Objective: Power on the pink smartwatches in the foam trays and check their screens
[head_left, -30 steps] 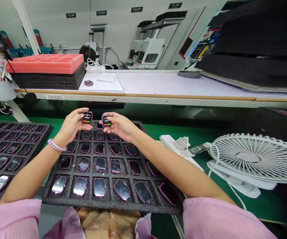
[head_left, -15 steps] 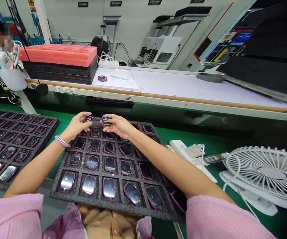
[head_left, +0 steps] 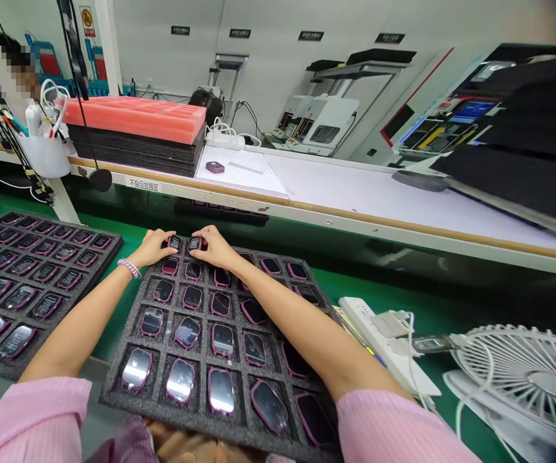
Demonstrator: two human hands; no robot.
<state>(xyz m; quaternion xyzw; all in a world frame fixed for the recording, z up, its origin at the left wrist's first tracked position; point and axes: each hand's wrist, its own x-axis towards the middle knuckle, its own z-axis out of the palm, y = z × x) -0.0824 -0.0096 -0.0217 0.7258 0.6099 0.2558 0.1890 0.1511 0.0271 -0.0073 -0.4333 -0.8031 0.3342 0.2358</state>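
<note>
A black foam tray lies in front of me, its pockets filled with several purple-rimmed smartwatch bodies. My left hand rests at the tray's far row, its fingers closed on a watch body that sits down in a pocket. Beside it my right hand pinches another watch body in the neighbouring far pocket. Both watches lie low against the foam, partly hidden by my fingertips.
A second black tray of watch bodies lies to the left. A white power strip and a white fan sit on the green mat at right. Behind runs a white bench with stacked pink and black foam; a person stands at far left.
Both hands have gone down and forward from holding the two lit watches up in the air to setting them into the tray's far row. The camera has swung left.
</note>
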